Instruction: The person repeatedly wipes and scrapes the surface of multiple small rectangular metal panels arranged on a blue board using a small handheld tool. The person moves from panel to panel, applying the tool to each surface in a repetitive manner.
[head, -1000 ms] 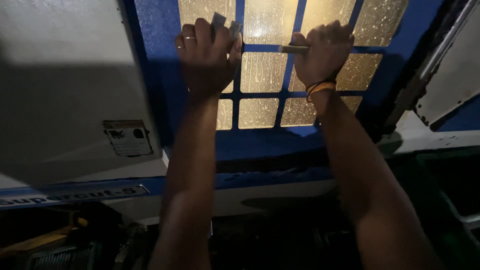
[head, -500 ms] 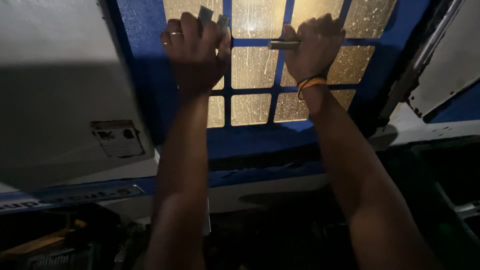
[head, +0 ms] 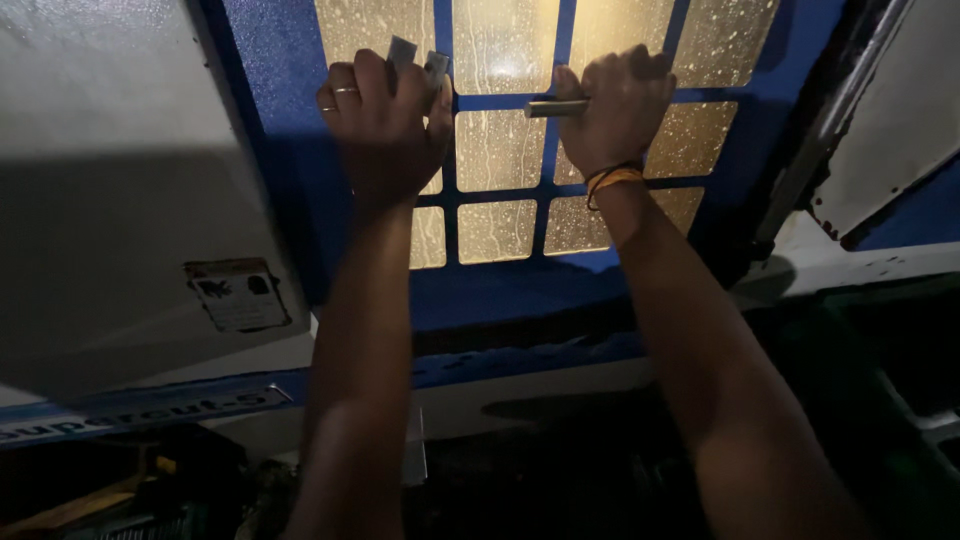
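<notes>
Hands grip metal pieces: left hand (head: 385,125) a clip (head: 418,55), right hand (head: 622,105) a rod (head: 553,107).

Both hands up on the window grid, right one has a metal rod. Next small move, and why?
Probably slide the metal rod in the right hand a little further left along the blue bar. Its tip points at the left hand, which pinches small metal pieces near the crossing, a gap apart.
</notes>
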